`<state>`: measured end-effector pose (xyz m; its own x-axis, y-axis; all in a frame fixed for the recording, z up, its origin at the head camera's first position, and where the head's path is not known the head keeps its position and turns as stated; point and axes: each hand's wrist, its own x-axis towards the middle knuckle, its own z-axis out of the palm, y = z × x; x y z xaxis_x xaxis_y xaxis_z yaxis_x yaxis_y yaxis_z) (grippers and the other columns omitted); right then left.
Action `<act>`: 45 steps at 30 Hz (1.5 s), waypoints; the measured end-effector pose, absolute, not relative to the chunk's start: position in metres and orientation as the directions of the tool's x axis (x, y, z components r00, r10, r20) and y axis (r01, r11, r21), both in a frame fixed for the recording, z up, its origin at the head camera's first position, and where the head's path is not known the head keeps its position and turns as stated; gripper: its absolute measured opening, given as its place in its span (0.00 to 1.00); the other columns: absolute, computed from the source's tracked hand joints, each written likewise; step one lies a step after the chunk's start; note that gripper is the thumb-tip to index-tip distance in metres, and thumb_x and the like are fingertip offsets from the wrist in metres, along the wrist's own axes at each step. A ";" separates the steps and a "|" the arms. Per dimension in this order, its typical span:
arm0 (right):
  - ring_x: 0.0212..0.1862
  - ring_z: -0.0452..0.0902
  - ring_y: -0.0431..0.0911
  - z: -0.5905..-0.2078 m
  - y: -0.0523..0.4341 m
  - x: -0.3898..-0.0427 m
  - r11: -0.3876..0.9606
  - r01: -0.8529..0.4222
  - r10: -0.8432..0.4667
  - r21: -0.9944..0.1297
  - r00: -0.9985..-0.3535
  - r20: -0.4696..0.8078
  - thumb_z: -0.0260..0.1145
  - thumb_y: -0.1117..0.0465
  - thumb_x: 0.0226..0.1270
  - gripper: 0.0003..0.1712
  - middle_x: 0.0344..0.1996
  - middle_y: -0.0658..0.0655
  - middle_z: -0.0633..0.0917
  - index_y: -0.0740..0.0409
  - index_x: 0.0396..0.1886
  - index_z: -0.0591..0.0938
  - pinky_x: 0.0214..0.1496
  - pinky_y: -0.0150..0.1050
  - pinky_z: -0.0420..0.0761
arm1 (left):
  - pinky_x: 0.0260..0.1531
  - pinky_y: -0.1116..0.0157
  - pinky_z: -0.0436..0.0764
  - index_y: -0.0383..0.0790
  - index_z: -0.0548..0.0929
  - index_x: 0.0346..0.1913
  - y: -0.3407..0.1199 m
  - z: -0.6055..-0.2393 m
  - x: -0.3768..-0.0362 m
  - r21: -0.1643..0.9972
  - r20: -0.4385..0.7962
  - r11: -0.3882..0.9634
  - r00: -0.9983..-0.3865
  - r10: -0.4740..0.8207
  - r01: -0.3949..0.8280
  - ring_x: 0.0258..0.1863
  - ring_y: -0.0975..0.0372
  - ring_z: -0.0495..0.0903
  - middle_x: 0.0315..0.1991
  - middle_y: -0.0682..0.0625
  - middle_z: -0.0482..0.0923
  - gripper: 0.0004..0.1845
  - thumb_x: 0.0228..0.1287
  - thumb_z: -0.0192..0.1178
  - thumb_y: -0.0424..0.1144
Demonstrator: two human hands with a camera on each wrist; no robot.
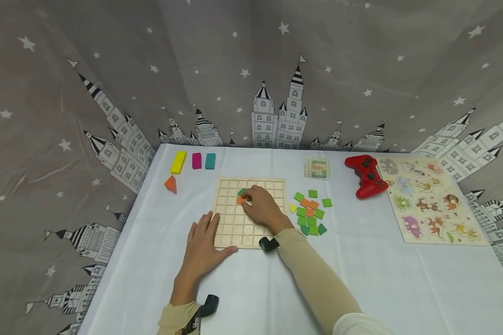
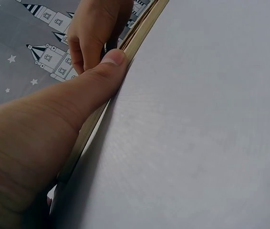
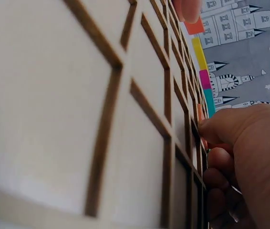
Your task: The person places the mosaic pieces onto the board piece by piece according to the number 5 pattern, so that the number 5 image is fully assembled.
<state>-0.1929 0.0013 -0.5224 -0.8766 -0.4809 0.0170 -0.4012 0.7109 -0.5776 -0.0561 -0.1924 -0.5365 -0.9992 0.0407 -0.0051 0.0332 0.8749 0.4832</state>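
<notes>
A wooden grid board [image 1: 230,231] lies at the middle of the white table. My right hand [image 1: 263,207] is over the board and pinches an orange square tile [image 1: 240,200] at one of its cells. In the right wrist view, the thumb [image 3: 221,125] meets the tile's edge while the other fingers curl below. Just beyond the orange tile, a green piece [image 1: 241,191] sits on the board, partly hidden by the fingers. My left hand [image 1: 203,242] rests with extended fingers along the board's left side, its thumb [image 2: 111,62] at the near edge.
Loose green, orange and yellow tiles [image 1: 312,221] lie right of the board. Behind them is a small pattern card [image 1: 317,168]. A red game controller [image 1: 365,177] overlaps an animal puzzle board [image 1: 427,200]. Yellow [image 1: 178,162], magenta [image 1: 196,161], teal [image 1: 210,161] and orange [image 1: 171,184] blocks stand back left.
</notes>
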 end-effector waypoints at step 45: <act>0.44 0.75 0.52 -0.520 0.200 -0.178 0.825 -0.003 -0.089 -0.565 -0.988 -0.124 0.67 0.53 0.73 0.21 0.44 0.60 0.82 0.58 0.59 0.84 0.50 0.47 0.79 | 0.80 0.40 0.44 0.40 0.57 0.80 -0.189 -0.542 -0.059 0.483 -0.009 0.875 -0.999 0.035 0.026 0.81 0.43 0.49 0.81 0.38 0.52 0.61 0.49 0.71 0.69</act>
